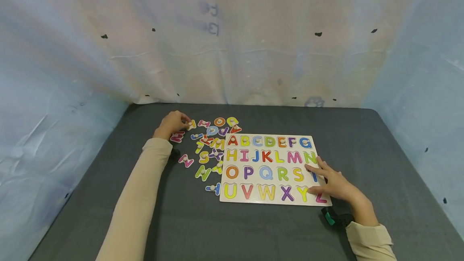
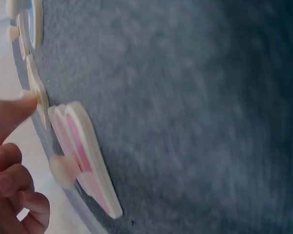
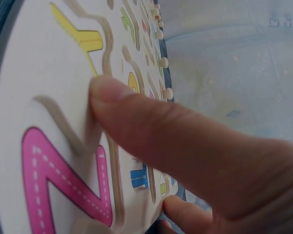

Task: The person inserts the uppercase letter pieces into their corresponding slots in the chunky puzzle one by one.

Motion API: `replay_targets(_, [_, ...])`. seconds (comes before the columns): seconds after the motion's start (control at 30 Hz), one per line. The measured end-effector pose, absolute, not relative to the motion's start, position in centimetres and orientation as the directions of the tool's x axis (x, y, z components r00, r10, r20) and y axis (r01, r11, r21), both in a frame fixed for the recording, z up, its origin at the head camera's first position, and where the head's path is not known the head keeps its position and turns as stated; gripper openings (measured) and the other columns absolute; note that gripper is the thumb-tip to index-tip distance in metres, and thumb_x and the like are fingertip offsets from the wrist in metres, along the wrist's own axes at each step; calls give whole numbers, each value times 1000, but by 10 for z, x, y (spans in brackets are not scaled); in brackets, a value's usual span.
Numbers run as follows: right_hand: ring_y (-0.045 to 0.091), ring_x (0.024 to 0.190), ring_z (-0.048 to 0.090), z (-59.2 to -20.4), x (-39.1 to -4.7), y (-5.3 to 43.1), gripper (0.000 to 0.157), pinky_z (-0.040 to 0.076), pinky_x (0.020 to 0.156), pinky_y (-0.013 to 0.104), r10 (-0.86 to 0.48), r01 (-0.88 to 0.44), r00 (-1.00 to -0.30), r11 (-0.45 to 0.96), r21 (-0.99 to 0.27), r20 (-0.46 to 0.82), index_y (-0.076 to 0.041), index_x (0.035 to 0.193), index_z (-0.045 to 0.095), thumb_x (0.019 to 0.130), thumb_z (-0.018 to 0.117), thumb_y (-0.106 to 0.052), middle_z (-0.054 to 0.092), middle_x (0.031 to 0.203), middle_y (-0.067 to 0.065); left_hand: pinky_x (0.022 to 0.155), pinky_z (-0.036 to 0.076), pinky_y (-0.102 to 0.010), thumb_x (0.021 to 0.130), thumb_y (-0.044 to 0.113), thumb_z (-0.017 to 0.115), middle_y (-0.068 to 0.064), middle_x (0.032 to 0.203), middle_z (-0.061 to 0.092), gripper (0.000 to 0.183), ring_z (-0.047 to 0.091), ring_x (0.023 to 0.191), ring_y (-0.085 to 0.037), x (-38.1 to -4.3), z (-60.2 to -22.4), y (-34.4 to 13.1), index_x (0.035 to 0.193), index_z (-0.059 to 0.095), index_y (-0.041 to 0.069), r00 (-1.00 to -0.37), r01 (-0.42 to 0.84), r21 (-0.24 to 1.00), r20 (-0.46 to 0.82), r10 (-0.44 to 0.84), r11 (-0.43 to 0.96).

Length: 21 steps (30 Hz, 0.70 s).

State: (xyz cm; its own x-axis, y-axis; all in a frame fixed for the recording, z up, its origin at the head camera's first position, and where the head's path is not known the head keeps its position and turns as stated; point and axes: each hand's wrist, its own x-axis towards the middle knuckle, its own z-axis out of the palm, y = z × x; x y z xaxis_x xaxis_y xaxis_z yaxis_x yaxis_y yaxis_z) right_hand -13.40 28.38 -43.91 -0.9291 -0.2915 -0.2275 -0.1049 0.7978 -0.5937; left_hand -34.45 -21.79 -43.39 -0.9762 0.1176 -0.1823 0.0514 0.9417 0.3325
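Note:
My left hand point(image 1: 173, 123) reaches to the far left of the loose letters and pinches a yellow letter piece point(image 1: 191, 125) by its knob. That piece appears edge-on against the cloth in the left wrist view, beside a pink M piece point(image 2: 88, 158). The right hand point(image 1: 335, 182) rests on the right side of a wooden alphabet board point(image 1: 272, 204), its fingers extended. In the right wrist view the thumb point(image 3: 151, 122) presses on the board between the yellow Y and pink Z recesses. Knobbed pieces sit in the board's top row, A to G.
Several knobbed letters lie left of the board, including a pink Z point(image 1: 186, 160), a green N point(image 1: 203, 172) and a blue T point(image 1: 213, 188). An orange O point(image 1: 219, 121) is near the back. Dark grey cloth point(image 1: 253, 233) covers the table, with pale sheeting behind and at both sides.

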Motion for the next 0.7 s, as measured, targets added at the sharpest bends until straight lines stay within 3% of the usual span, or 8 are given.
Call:
replay_targets(0.37, [61, 139, 10, -440, -133, 283, 82, 5, 97, 83, -286, -101, -930, 800, -592, -229, -2, 143, 43, 75, 80, -31, 11, 155, 36, 90, 47, -49, 91, 34, 65, -17, 121, 64, 34, 60, 104, -31, -340, -433, -225, 113, 69, 9, -978, 23, 306, -190, 85, 952])
replay_targets(0.53, [61, 140, 9, -440, -133, 283, 83, 4, 99, 82, -283, -87, -929, 794, -602, -239, -2, 143, 42, 75, 80, -31, 10, 155, 35, 90, 46, -48, 93, 29, 63, -19, 129, 59, 31, 58, 102, -30, -339, -434, -224, 119, 68, 11, -973, 25, 335, -208, 100, 942])
replay_targets(0.7, [61, 140, 9, -439, -133, 283, 83, 3, 99, 82, -282, -87, -929, 795, -600, -239, -2, 143, 43, 75, 80, -31, 10, 155, 35, 90, 45, -47, 94, 26, 62, -19, 125, 62, 30, 58, 100, -29, -339, -433, -224, 118, 69, 9, -972, 45, 356, -201, 124, 933])
